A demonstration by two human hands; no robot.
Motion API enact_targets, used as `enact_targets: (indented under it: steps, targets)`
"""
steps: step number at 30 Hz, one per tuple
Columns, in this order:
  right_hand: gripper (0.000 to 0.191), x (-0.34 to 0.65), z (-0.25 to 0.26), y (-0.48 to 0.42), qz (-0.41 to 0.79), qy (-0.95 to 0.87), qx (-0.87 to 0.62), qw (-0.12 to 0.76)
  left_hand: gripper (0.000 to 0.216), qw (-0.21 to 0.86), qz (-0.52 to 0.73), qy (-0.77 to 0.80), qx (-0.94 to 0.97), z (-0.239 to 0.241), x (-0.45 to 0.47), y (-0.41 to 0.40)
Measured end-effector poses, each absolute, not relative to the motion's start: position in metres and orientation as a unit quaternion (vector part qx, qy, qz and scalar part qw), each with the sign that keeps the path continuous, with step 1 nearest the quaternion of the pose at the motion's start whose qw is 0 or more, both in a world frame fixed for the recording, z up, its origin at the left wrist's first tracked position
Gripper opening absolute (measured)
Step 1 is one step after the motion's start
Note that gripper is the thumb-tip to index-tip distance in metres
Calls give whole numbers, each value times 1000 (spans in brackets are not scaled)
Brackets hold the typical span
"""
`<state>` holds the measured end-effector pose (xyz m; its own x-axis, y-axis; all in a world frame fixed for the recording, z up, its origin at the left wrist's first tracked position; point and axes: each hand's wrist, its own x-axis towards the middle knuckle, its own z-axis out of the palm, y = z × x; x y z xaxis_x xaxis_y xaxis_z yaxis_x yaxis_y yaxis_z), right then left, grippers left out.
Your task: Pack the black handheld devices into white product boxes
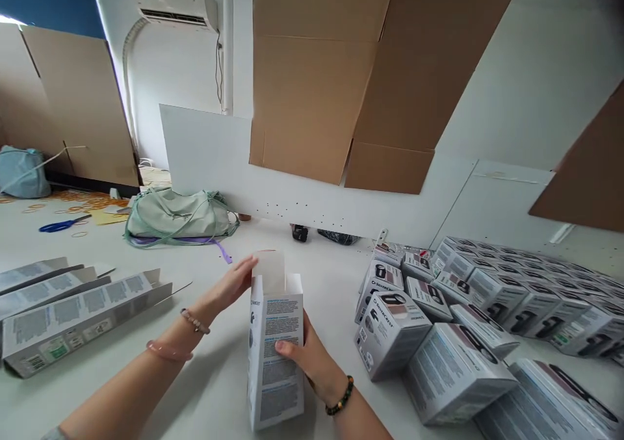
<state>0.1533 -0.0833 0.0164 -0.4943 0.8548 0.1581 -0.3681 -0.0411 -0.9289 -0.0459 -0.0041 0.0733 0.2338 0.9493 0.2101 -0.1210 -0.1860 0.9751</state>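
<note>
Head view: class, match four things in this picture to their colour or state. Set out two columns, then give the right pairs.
1 scissors
2 cloth bag
3 open box
4 flattened cartons

A upright, gripped by the right hand, flap touched by the left hand
B pale green
C lying flat at the left
D blue handles

Pairs: 1-D, 2-B, 3-A, 4-C

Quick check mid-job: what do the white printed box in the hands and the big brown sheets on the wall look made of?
White printed upright box: seemingly thin paperboard, smooth printed finish; its plain top flap stands folded along a crease. The right hand grips it. Big brown sheets: likely corrugated cardboard, matte, with flap creases and slots.
</note>
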Motion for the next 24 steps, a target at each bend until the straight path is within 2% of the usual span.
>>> enact_targets:
  steps: [4,9,17,21,24]
  targets:
    - [65,154,16,-84,698,-508,-264,429,54,495,484,395,604,63,-55,3]
    - [65,156,24,-92,705,-493,-270,432,21,458,488,408,622,62,-48,2]
    - [65,156,22,-91,706,-490,-276,430,40,452,487,409,625,63,-44,-5]
    - [64,156,21,-91,700,-495,-277,435,61,474,493,395,613,63,-43,-6]
    - [64,156,21,-90,686,-513,-269,440,65,473,513,390,601,66,-42,-9]
